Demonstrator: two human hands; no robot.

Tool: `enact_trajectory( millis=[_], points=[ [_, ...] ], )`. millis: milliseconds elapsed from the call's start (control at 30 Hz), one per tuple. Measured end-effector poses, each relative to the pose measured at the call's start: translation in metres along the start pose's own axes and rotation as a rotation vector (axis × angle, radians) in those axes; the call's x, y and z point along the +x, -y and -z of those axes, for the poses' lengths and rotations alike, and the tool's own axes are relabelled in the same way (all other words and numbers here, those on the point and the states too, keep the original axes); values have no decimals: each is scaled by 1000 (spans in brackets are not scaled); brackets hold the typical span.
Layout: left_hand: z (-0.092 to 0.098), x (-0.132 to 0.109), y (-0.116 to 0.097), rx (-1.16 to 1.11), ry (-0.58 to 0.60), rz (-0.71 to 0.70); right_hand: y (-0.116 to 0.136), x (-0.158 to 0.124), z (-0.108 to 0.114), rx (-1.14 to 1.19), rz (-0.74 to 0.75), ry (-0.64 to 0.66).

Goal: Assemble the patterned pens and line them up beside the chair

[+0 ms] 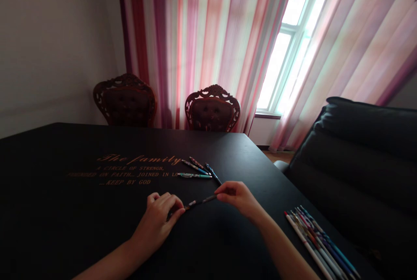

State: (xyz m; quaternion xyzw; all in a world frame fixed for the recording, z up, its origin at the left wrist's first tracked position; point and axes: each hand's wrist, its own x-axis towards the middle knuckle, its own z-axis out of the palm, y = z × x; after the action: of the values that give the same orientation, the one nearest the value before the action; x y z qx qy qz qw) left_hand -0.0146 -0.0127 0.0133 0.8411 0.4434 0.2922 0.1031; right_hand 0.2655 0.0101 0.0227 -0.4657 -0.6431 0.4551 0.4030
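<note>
A dark pen (198,202) stretches between my two hands, low over the black table. My left hand (161,210) pinches its left end between thumb and fingers. At the other end, my right hand (239,197) has its thumb and fingertips closed on the pen. Just beyond my hands lie several loose pens: a teal and white pen (194,176), a dark blue pen (213,173) partly hidden behind my right hand, and two patterned ones. Whether the held pen is one piece or two parts, I cannot tell.
A row of several pens (317,241) lies by the table's right edge, near my right forearm. Gold lettering marks the black table (81,219). Two carved chairs (213,108) stand behind it, and a black leather armchair (365,176) is at the right.
</note>
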Motion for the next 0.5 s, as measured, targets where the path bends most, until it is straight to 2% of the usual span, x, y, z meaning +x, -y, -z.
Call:
enact_trajectory(
  millis=[167, 300, 400, 500],
  points=[
    [2, -1, -3, -11, 9, -2, -2, -1, -19, 20, -9, 45],
    [1, -2, 0, -19, -3, 3, -2, -2, -33, 130, -57, 52],
    [-2, -1, 6, -34, -52, 60, -1, -1, -29, 194, -83, 14],
    [-5, -1, 10, -16, -50, 100, -2, -1, -13, 212, -80, -40]
  ],
)
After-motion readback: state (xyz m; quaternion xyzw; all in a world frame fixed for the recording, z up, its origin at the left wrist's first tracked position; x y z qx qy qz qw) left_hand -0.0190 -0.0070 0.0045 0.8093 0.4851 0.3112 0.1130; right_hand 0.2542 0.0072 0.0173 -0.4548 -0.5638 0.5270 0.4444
